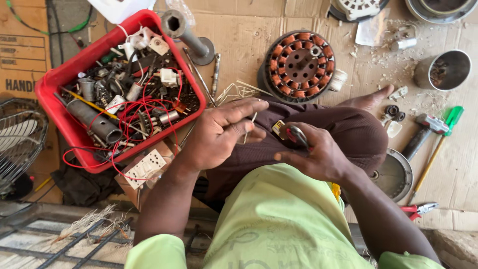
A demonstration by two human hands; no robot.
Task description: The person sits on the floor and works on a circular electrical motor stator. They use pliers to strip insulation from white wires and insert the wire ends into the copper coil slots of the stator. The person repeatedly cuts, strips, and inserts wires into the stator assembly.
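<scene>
My left hand (221, 132) hovers over my lap with its fingers pinched on a thin pale sleeve or wire (250, 124). My right hand (313, 154) grips a small cutting tool with a yellow part (291, 133), its tip close to the left fingers. A round motor stator with copper windings (298, 65) lies on the cardboard just beyond my knee, with loose pale wire strips (239, 91) beside it. I sit cross-legged in dark trousers and a light green shirt.
A red bin (64, 74) of parts, red wires and switches sits at left, a socket wrench (191, 40) behind it. At right lie a hammer (423, 130), green screwdriver (440, 144), red pliers (418, 209), metal cup (443, 69) and round cover (396, 174). A wire fan guard (20, 142) is far left.
</scene>
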